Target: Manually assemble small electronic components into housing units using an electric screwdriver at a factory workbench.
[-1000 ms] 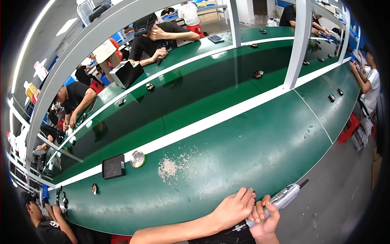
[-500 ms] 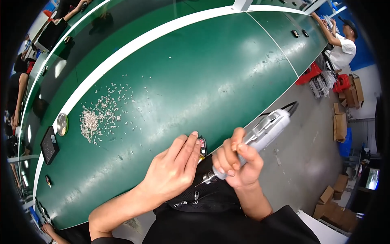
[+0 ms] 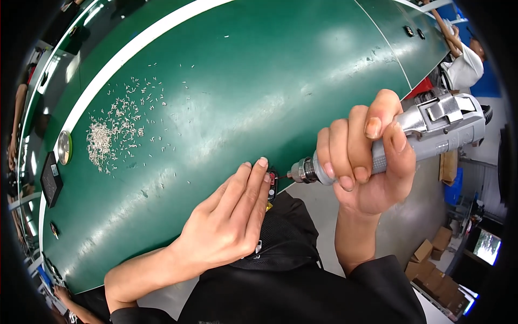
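Small dark device (image 3: 272, 185) sits right at the near edge of the tabletop (image 3: 232, 108), partly under the left hand (image 3: 229, 221). Left fingers straight, laid close together, tips on the device's left side; thumb hidden, so can't tell if it's pinched or just pressed. Right hand (image 3: 367, 154) is curled tight around a grey power tool (image 3: 445, 132), body roughly level, thin bit aimed at the device — contact too small to call. Room: wide stretch of smooth green surface from the device up to the white strip (image 3: 110, 72) along the far edge; right of the near edge it's grey floor (image 3: 396, 229). Textures: tool has a smooth casing, shiny metal lever and ribbed metal chuck. Toward the left end of the tabletop — heap of tiny pale slivers (image 3: 100, 143), loose ones fanning right. Round glossy dish (image 3: 65, 147) and flat black rectangular tray (image 3: 51, 180) stand by the strip. 2 small black parts (image 3: 409, 31) near the far right corner.
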A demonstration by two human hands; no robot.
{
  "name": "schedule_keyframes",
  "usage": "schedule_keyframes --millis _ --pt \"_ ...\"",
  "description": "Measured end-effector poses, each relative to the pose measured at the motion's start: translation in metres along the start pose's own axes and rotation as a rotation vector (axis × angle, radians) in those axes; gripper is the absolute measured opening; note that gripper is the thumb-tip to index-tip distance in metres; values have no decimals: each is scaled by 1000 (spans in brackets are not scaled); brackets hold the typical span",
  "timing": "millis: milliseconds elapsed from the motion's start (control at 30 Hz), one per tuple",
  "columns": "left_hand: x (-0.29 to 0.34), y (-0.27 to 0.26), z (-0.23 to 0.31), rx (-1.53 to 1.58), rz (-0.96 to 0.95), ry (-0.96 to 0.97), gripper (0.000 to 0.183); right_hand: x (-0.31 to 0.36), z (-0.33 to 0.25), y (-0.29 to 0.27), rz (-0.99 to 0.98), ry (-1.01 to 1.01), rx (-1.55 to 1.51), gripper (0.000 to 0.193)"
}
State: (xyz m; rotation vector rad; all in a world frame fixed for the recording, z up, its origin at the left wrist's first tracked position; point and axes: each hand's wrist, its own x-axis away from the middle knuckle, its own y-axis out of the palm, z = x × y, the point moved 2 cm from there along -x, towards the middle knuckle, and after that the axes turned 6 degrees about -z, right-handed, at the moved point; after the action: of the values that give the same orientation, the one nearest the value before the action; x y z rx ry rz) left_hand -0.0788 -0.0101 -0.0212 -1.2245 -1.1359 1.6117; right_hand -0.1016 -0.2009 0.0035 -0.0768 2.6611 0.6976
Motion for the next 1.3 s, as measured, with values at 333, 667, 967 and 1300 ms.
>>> schedule_keyframes --millis 333,667,967,1300 --pt "1 5 -1 49 52 -29 36 0 12 -5 6 41 -36 19" --pt "4 9 -6 87 96 -50 35 3 12 -3 -51 26 -12 18" --pt "5 10 -4 64 110 -39 36 -9 11 8 -64 95 114 21" --pt "2 7 -4 50 98 28 24 -10 9 17 -107 98 322 17"
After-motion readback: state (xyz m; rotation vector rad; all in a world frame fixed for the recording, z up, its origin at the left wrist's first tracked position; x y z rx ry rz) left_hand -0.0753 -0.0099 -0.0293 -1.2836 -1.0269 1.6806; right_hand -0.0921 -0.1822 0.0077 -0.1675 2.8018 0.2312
